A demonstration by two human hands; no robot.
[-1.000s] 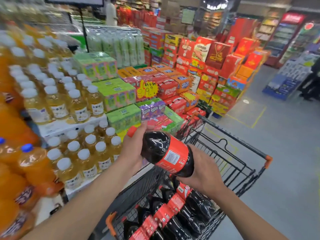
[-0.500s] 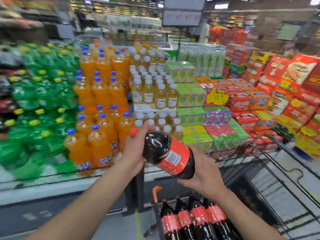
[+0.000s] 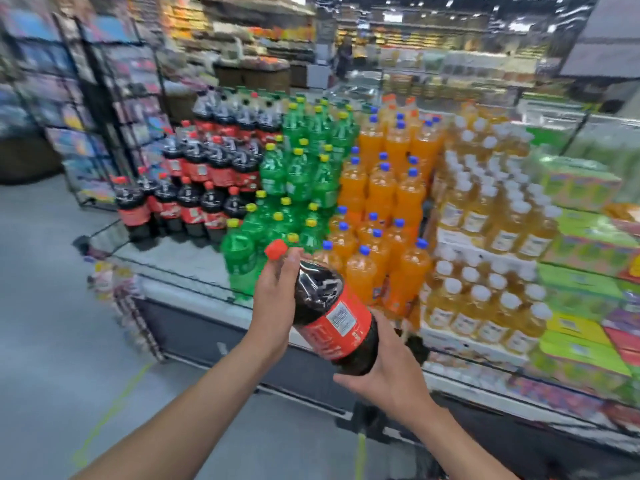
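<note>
Both hands grip the cola bottle (image 3: 332, 313) in mid-air before the drinks display (image 3: 180, 261). The left hand (image 3: 277, 299) wraps its neck and the right hand (image 3: 384, 372) cups its base. Its long axis slants cap (image 3: 276, 249) up-left toward the stacked cola bottles (image 3: 194, 206), which are nearer the left hand.

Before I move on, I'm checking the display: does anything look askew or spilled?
Nothing stands out. The cola bottle is tilted because the left hand grips its neck and the right hand holds its base; the stacked bottles stand upright.
</note>
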